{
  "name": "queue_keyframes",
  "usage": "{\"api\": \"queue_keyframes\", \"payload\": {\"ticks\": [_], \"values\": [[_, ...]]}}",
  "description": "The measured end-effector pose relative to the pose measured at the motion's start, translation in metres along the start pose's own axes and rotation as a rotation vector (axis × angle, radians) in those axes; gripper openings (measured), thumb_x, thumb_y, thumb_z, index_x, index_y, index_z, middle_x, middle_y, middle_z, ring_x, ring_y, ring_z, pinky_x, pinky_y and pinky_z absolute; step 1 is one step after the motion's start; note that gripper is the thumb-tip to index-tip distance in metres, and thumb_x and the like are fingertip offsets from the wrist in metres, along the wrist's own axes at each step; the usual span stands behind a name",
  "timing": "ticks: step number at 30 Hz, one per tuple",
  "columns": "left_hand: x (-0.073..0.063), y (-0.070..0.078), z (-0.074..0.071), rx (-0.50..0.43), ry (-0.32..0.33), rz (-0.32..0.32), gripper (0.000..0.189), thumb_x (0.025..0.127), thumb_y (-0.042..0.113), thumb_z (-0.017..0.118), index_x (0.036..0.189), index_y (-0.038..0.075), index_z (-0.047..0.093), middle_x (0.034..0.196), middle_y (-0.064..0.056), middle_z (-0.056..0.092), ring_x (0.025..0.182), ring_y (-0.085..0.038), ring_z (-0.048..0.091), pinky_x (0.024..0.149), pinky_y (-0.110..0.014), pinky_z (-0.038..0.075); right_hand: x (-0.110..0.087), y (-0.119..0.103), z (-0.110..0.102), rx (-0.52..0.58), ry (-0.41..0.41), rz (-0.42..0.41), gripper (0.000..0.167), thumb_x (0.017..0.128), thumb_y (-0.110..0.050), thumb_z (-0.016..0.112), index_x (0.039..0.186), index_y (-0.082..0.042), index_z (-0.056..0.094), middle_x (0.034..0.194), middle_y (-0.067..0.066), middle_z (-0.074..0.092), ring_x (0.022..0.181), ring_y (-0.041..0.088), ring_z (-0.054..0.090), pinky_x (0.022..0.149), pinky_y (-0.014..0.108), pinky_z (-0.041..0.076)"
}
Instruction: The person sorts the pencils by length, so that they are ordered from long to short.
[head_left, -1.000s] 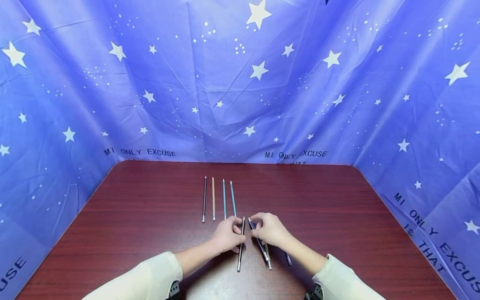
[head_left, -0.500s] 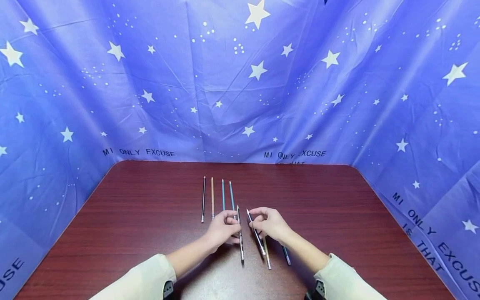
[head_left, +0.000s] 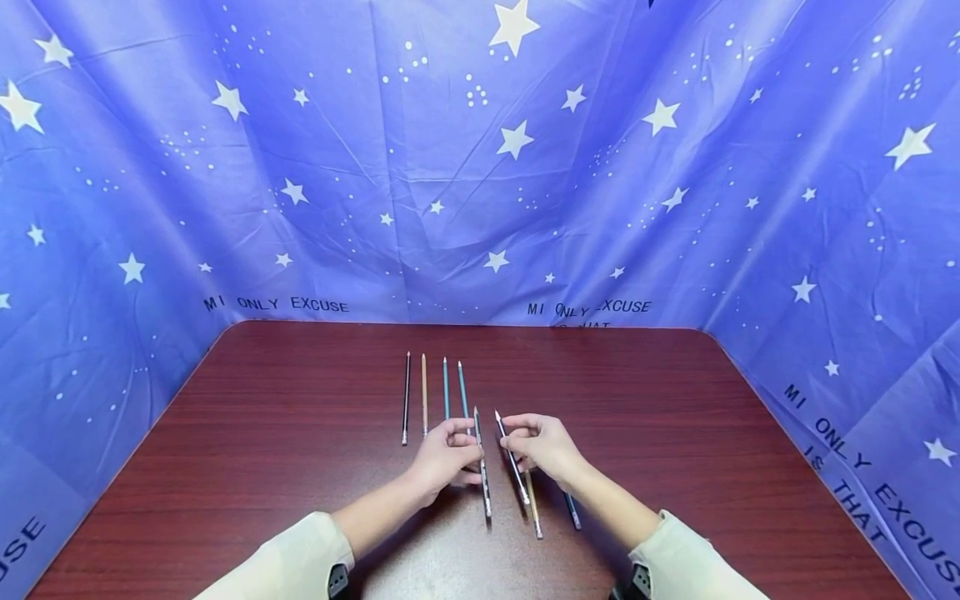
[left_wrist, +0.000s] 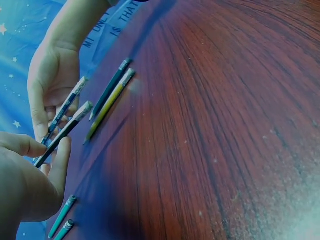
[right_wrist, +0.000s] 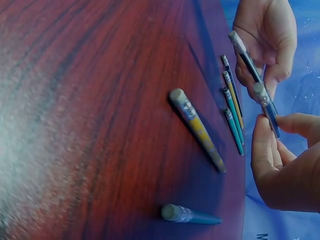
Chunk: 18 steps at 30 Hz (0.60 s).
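Note:
My left hand [head_left: 446,457] pinches a dark pencil [head_left: 484,482] between thumb and fingers, its eraser end toward me. Facing it, my right hand [head_left: 547,450] pinches a second dark pencil [head_left: 515,467], tilted with the point away. In the left wrist view both pencils, the left one [left_wrist: 62,135] and the right one [left_wrist: 65,107], are held above the tabletop. Beneath the right hand lies a yellow pencil [head_left: 534,507]. A dark bluish pencil [head_left: 573,510] is beside it, partly hidden by the right wrist.
Left of centre, pencils lie side by side on the dark red table [head_left: 300,392]: a dark one [head_left: 407,400], a tan one [head_left: 424,392] and two teal ones, one [head_left: 446,387] beside the other [head_left: 462,387]. My left hand covers some lower ends. Blue star-printed cloth [head_left: 375,167] surrounds the table.
Both hands have moved slightly away from me with their pencils. The left pencil's eraser end has swung right. The right pencil has come up, showing more of the yellow pencil below.

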<state>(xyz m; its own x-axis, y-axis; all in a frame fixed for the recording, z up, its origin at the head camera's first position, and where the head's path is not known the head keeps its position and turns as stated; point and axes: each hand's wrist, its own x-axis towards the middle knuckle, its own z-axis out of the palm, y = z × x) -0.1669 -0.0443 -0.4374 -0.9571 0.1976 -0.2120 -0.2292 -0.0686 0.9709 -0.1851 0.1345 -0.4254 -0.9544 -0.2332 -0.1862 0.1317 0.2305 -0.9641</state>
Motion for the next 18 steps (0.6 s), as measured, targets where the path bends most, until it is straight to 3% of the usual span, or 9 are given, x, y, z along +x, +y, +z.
{"api": "queue_keyframes", "payload": {"ticks": [18], "values": [[0.0029, -0.0008, -0.0022, -0.032, 0.007, 0.008, 0.055, 0.080, -0.004, 0.059, 0.132, -0.006, 0.041, 0.103, -0.018, 0.056, 0.070, -0.012, 0.060, 0.063, -0.032, 0.059, -0.0053, -0.0047, 0.0057, 0.011, 0.079, -0.002, 0.039, 0.080, -0.002, 0.065, 0.117, 0.008, 0.057, 0.076, 0.000, 0.061, 0.058, 0.009, 0.055, 0.057, 0.037, 0.057]]}}
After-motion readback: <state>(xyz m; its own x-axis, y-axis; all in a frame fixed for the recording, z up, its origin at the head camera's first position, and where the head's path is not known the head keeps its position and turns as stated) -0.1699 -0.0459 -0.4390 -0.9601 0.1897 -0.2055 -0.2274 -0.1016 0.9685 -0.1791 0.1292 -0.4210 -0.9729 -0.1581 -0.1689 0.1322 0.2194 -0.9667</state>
